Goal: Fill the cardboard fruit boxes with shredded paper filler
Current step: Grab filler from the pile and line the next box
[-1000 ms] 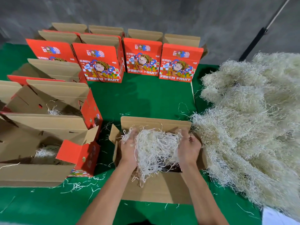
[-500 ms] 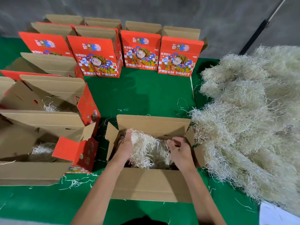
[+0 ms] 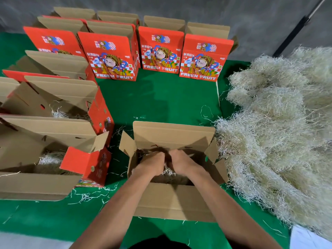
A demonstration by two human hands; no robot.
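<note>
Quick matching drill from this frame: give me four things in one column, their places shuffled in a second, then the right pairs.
1. big filler pile
2. open box being filled
3. upright printed boxes
4. both hands, left hand and right hand

A. far row
B. inside the near box
C. right side of the green cloth
D. directly in front of the person

Pairs: 1-C, 2-D, 3-A, 4-B

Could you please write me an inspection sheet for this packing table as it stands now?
Surface: green cloth covers the table.
Job's things: open box in front holds shredded paper; filler pile lies at right; two opened boxes at left show filler inside.
Clutter: loose strands lie on the cloth.
Hands: left hand and right hand are both down in the box on the paper, fingers curled.
Cables: nothing seen.
Surroundings: upright printed boxes at the back; grey wall.
</note>
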